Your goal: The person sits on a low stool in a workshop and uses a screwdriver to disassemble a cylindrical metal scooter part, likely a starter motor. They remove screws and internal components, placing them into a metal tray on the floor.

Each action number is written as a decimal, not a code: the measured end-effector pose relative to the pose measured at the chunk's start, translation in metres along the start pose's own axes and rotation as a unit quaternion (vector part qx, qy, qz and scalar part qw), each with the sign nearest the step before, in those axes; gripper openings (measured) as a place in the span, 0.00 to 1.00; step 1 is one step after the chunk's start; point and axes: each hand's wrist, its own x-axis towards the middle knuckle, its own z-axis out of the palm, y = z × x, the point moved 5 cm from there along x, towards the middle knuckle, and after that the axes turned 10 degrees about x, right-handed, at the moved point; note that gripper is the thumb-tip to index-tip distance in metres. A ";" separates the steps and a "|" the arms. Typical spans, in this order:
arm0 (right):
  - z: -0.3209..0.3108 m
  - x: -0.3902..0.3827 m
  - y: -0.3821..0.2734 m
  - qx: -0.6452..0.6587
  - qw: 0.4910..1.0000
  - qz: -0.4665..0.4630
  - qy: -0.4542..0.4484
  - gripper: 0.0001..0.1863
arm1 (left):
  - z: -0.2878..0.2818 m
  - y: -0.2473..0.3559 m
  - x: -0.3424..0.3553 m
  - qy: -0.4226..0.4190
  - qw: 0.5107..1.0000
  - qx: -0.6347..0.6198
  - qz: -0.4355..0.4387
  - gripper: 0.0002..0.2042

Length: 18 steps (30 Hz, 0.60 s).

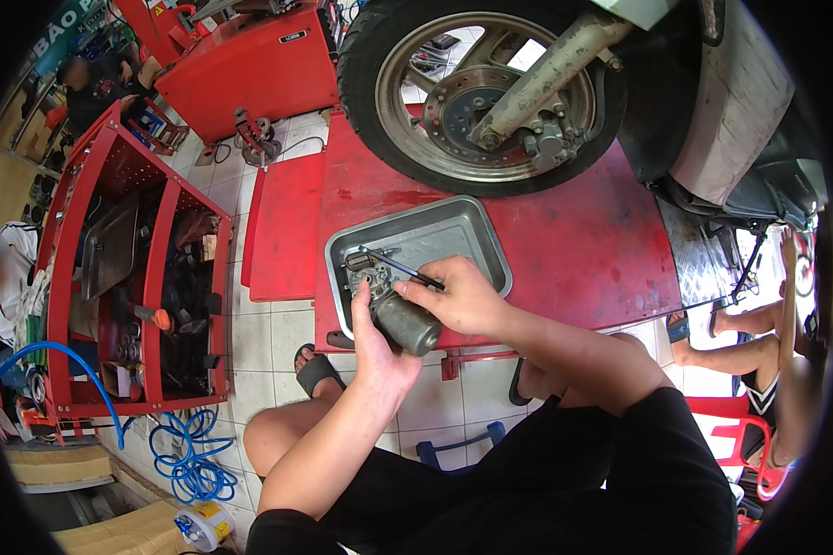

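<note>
Over the near part of a grey metal tray (487,231), my left hand (379,344) is wrapped round a small motor with a dark cylindrical body (407,324) and a lighter metal end. The cylinder slants toward me, and the metal end lies above the tray. My right hand (467,298) pinches a thin dark rod-like tool (400,265), which reaches left across the motor's metal end. I cannot make out its exact kind. A small cylindrical metal part (355,262) shows by the tool's far end, at the tray's left side.
The tray stands on a red lift platform (574,250) below a motorcycle's front wheel (481,102). To the left stands a red tool cart (111,277), with a coiled blue hose (192,458) on the floor. Another person (759,342) sits at the right.
</note>
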 end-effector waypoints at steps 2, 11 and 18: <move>-0.001 -0.001 -0.003 -0.002 1.000 -0.020 -0.003 0.19 | -0.001 0.000 0.000 -0.021 1.000 0.000 -0.004 0.26; 0.000 -0.001 -0.002 0.004 0.999 -0.032 -0.010 0.20 | -0.001 0.000 0.002 -0.019 1.000 -0.001 -0.010 0.26; -0.020 0.009 -0.001 0.128 0.980 -0.148 0.033 0.17 | -0.005 0.002 0.007 0.007 0.998 -0.061 -0.030 0.30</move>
